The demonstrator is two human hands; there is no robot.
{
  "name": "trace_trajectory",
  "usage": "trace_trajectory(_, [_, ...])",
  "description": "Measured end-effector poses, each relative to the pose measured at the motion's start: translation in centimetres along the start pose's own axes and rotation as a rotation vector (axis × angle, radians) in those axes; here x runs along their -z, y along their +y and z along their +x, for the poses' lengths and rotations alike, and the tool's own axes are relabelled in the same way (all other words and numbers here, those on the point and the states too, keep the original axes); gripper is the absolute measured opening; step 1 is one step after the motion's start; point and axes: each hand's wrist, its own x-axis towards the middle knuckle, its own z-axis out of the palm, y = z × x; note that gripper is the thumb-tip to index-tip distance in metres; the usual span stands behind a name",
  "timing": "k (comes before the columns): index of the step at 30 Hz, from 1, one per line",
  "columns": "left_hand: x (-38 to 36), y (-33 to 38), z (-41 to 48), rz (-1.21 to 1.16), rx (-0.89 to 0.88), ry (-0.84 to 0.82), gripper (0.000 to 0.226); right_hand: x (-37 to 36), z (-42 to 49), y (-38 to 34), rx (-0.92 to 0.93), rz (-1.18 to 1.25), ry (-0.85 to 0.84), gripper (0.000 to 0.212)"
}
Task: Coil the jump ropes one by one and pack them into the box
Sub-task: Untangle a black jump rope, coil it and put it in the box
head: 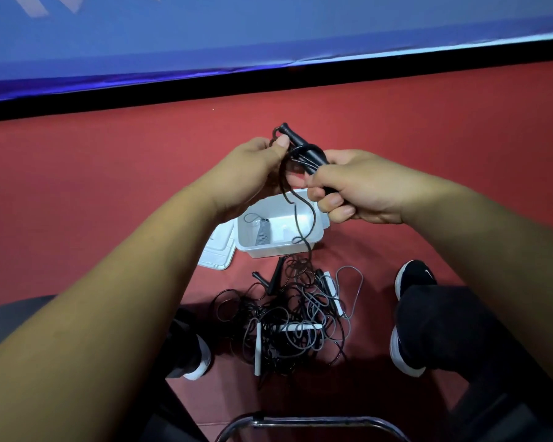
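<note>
Both hands hold a black jump rope above the floor. My right hand (355, 189) grips its black handles (296, 143), which point up and to the left. My left hand (253, 169) pinches the black cord (302, 218) near the handle tips, with a few turns wound around the handles. The cord's loose end hangs down over the white plastic box (313, 239) into a tangled pile of black and grey ropes (288, 320) on the red floor. A coiled grey rope (262, 232) lies inside the box.
The box's white lid (217, 250) lies on the floor to its left. My two feet in black shoes (411, 314) flank the pile. A metal chair frame (313, 421) shows at the bottom edge. A blue wall with a black base strip (268, 81) runs behind.
</note>
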Motion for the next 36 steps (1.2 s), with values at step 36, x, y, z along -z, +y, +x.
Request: trace_trajectory(36, [1.5, 1.3, -0.4, 0.234, -0.112, -0.019, 0.029, -0.1, -0.7, 0.7, 0.025, 0.106, -0.155, 0.028])
